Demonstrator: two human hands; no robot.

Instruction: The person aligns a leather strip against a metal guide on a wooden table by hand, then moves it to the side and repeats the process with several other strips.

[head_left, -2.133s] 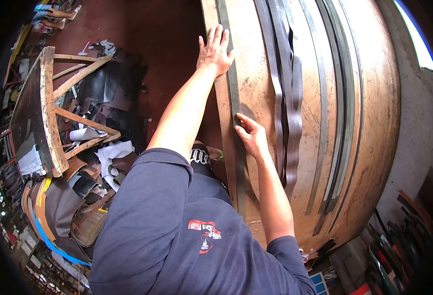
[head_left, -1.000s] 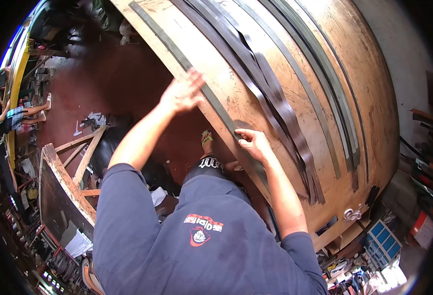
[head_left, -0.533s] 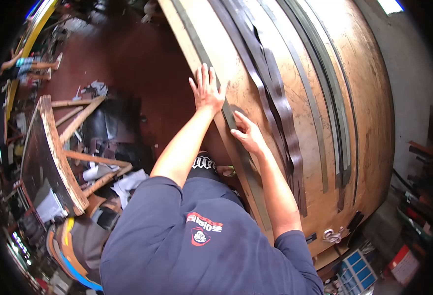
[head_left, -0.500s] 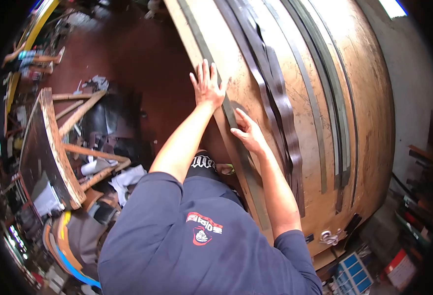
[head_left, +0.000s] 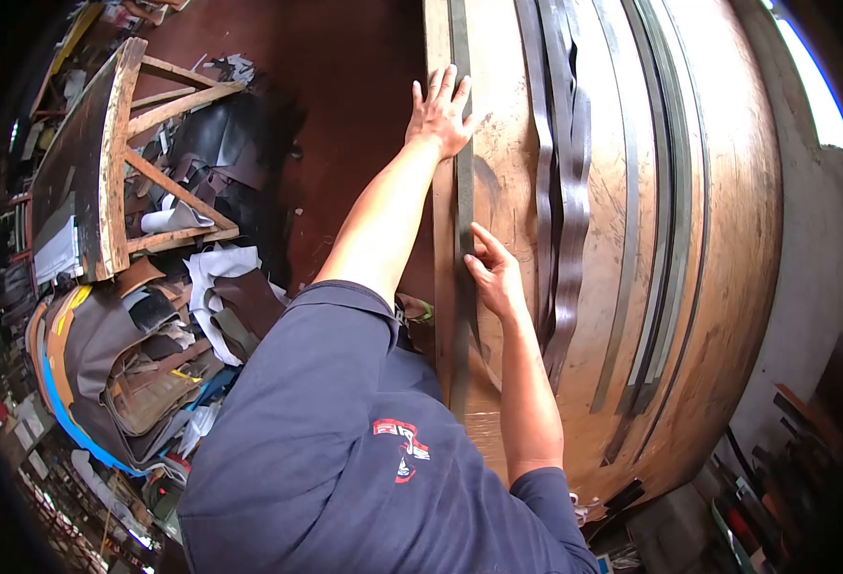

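A long, dark grey strip (head_left: 464, 206), leather-like in look, lies lengthwise along the left edge of the wooden table (head_left: 503, 206). Flat on its far part rests my left hand (head_left: 438, 120), fingers spread and thumb out to the right. Nearer my body, my right hand (head_left: 496, 275) is at the strip's right side. Its index finger and thumb are apart and their tips reach the strip's edge, while the other fingers are partly curled and hidden. Right of my hands lie wavy dark brown strips (head_left: 567, 182).
Thinner grey strips (head_left: 629, 230) and dark strips (head_left: 665, 191) run along the table's right half. A wooden frame (head_left: 113, 182) stands at left above a heap of scraps (head_left: 144, 364). Reddish floor (head_left: 354, 96) borders the table's left edge; a grey wall (head_left: 809, 258) is at right.
The view has turned, so the table and strips appear more upright and farther right. My left hand stays flat on the strip. My right index finger and thumb look closer together.
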